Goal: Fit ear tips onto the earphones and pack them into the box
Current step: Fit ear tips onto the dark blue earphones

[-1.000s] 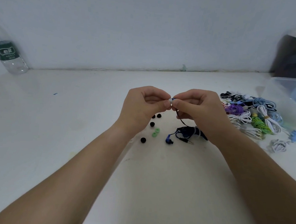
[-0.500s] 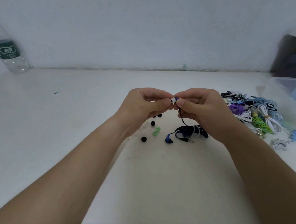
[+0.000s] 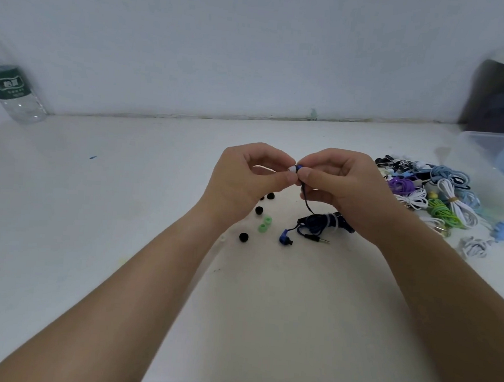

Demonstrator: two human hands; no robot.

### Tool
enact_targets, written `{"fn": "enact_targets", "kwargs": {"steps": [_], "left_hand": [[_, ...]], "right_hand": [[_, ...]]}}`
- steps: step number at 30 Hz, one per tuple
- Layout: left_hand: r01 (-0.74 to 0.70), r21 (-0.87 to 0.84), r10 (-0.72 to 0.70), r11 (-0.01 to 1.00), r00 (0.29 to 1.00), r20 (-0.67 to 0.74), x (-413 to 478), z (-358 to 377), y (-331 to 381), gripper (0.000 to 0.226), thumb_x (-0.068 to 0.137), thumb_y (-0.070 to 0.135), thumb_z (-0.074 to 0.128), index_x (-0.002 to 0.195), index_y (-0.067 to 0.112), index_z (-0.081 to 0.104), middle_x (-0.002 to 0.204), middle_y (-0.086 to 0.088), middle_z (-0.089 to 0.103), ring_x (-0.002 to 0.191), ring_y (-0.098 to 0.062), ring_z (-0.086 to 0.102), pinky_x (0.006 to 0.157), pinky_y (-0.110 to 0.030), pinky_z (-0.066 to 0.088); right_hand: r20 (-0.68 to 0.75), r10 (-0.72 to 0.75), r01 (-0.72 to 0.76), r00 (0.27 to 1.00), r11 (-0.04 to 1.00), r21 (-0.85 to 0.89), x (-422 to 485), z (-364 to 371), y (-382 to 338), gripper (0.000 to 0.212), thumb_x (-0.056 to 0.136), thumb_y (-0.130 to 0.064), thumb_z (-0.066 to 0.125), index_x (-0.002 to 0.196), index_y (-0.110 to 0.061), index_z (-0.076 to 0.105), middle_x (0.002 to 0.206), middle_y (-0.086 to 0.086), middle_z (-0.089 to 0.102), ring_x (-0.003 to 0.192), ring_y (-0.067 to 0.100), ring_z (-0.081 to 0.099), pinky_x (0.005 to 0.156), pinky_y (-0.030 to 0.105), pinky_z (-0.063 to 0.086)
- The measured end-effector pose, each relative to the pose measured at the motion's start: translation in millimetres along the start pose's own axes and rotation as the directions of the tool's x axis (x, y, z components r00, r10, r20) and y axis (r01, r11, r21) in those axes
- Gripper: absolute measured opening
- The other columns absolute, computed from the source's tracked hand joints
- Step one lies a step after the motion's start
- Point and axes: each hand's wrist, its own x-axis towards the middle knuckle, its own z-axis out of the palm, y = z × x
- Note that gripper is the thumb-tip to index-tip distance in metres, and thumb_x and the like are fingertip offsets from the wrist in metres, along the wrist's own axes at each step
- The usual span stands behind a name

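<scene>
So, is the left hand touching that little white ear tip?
Touching. The head view shows the left hand pinching the white ear tip between thumb and forefinger, against the blue earbud in the right hand.

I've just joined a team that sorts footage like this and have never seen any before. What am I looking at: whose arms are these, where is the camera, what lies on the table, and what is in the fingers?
There is no machine here. These are a person's two bare arms, seen from a wide-angle camera worn on the head and looking forward and down. The left hand pinches a white ear tip against the blue earbud, which the right hand pinches. The earbud's dark cable hangs down to a tied bundle on the white table. Near the bundle lie the second blue earbud, loose black ear tips and green ear tips. To the right sit a pile of coiled earphones and a clear plastic box. A water bottle stands at the far left.
</scene>
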Motion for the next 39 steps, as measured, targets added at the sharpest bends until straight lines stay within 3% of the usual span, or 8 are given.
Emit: {"fn": "enact_targets", "kwargs": {"steps": [4, 11, 15, 19, 23, 28, 39], "left_hand": [[-0.039, 0.007, 0.039, 0.999, 0.999, -0.035, -0.2, 1.1, 0.2, 0.011, 0.081, 0.001, 0.079, 0.088, 0.010, 0.077, 0.081, -0.007, 0.077, 0.078, -0.023, 0.075, 0.076, -0.030, 0.061], [-0.037, 0.010, 0.038, 0.999, 0.999, -0.037, -1.4, -0.4, -0.2, 0.013, 0.079, 0.000, 0.081, 0.090, 0.007, 0.077, 0.081, -0.007, 0.078, 0.076, -0.020, 0.075, 0.071, -0.024, 0.059], [-0.021, -0.007, 0.021, 1.000, 0.999, -0.031, -0.4, -1.2, -1.0, 0.020, 0.077, -0.002, 0.082, 0.094, 0.007, 0.076, 0.085, -0.007, 0.078, 0.080, -0.018, 0.076, 0.075, -0.024, 0.059], [0.048, -0.124, -0.047, 0.991, 0.999, 0.007, -1.2, -2.5, -0.2, 0.016, 0.090, -0.002, 0.069, 0.103, 0.004, 0.074, 0.090, -0.014, 0.077, 0.084, -0.019, 0.076, 0.078, -0.025, 0.059], [0.097, -0.182, -0.094, 0.979, 0.995, 0.025, -1.7, -3.0, -0.2, 0.016, 0.092, -0.003, 0.065, 0.099, 0.008, 0.074, 0.085, -0.011, 0.078, 0.082, -0.019, 0.076, 0.077, -0.024, 0.058], [0.121, -0.229, -0.117, 0.966, 0.993, 0.031, -2.4, -3.3, 0.9, 0.014, 0.090, -0.002, 0.067, 0.095, 0.009, 0.073, 0.084, -0.011, 0.077, 0.082, -0.021, 0.075, 0.078, -0.026, 0.058], [0.166, -0.253, -0.161, 0.953, 0.986, 0.040, -3.2, -1.6, -1.7, 0.010, 0.085, 0.005, 0.074, 0.091, 0.012, 0.074, 0.086, -0.013, 0.077, 0.085, -0.026, 0.074, 0.089, -0.038, 0.059]], "right_hand": [[-0.002, 0.000, 0.000, 1.000, 1.000, 0.004, 0.0, 1.3, -0.8, 0.006, 0.088, -0.001, 0.072, 0.090, -0.007, 0.074, 0.083, 0.020, 0.073, 0.070, 0.026, 0.065, 0.073, 0.032, 0.058], [0.016, 0.009, -0.009, 1.000, 1.000, 0.012, -0.8, 1.4, -0.7, 0.008, 0.087, 0.000, 0.071, 0.090, -0.006, 0.074, 0.081, 0.019, 0.074, 0.068, 0.026, 0.065, 0.073, 0.032, 0.059], [0.003, 0.003, -0.003, 1.000, 1.000, 0.004, -0.6, 1.1, -0.9, 0.008, 0.087, -0.002, 0.072, 0.089, -0.009, 0.075, 0.081, 0.016, 0.074, 0.069, 0.024, 0.066, 0.074, 0.032, 0.059], [-0.011, 0.000, 0.000, 1.000, 1.000, 0.003, -0.4, 0.1, -2.3, 0.007, 0.088, -0.005, 0.072, 0.090, -0.011, 0.075, 0.084, 0.014, 0.075, 0.075, 0.022, 0.068, 0.077, 0.034, 0.060], [-0.006, -0.004, 0.004, 1.000, 1.000, 0.002, -0.6, -0.3, -3.3, 0.008, 0.086, -0.003, 0.073, 0.090, -0.010, 0.075, 0.082, 0.016, 0.073, 0.072, 0.024, 0.065, 0.074, 0.033, 0.058], [-0.006, -0.040, 0.039, 0.999, 0.999, -0.021, -0.4, -0.2, -4.2, 0.010, 0.086, -0.001, 0.073, 0.088, -0.010, 0.075, 0.077, 0.012, 0.074, 0.069, 0.021, 0.066, 0.073, 0.030, 0.058], [0.033, -0.074, 0.075, 0.997, 0.997, -0.027, -3.0, 1.2, -3.5, 0.009, 0.086, -0.001, 0.073, 0.090, -0.009, 0.075, 0.083, 0.018, 0.075, 0.072, 0.021, 0.069, 0.073, 0.030, 0.057]]}}
